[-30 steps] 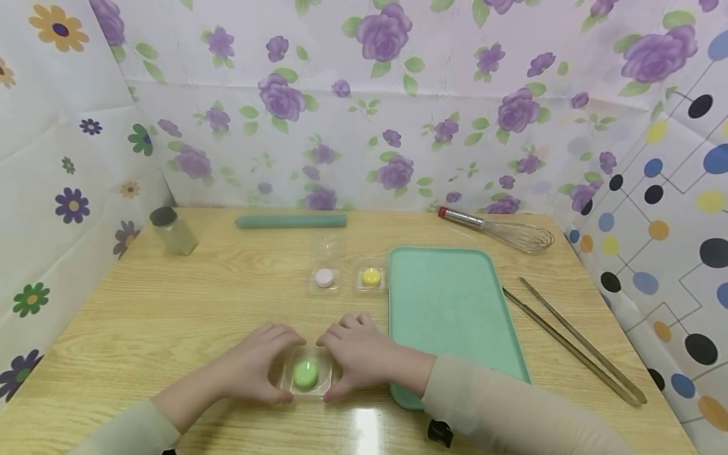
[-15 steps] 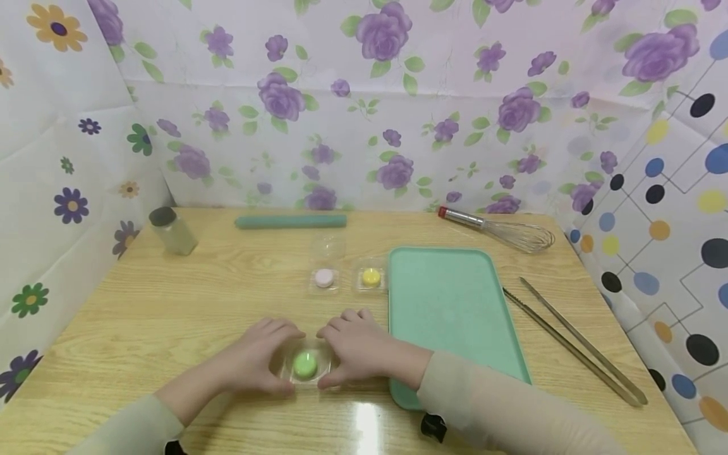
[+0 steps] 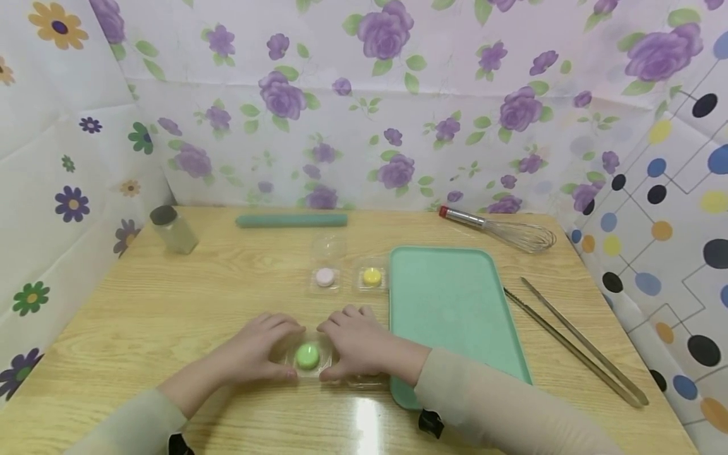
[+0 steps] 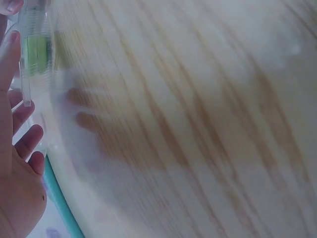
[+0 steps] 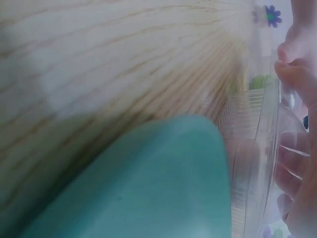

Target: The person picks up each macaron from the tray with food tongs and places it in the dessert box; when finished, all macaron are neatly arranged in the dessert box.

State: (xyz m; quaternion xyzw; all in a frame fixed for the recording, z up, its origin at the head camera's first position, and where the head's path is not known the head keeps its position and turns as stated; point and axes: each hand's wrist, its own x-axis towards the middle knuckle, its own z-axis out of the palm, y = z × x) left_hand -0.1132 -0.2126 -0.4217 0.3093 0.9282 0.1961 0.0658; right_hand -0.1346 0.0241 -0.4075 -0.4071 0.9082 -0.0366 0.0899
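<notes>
A green macaron (image 3: 308,356) sits in a small clear plastic box (image 3: 310,373) near the front of the table. My left hand (image 3: 256,347) holds the left side of this box, thumb at the near edge and fingers at the far edge. On the opposite side my right hand (image 3: 361,344) grips it in the same way. More clear plastic (image 3: 366,381) shows beneath the right hand; in the right wrist view its ribbed wall (image 5: 247,148) runs beside the tray. Farther back, a pale pink macaron (image 3: 325,277) and a yellow macaron (image 3: 372,276) sit in clear boxes.
The green tray (image 3: 449,303) lies right of the boxes, under my right forearm. Metal tongs (image 3: 574,341) lie beyond it, a whisk (image 3: 500,229) at the back right. A teal rolling pin (image 3: 291,220) and a black-lidded jar (image 3: 174,230) stand or lie at the back left.
Both hands have moved the box with the green macaron a little forward, away from the body. The other boxes, the tray and the tools have stayed in place.
</notes>
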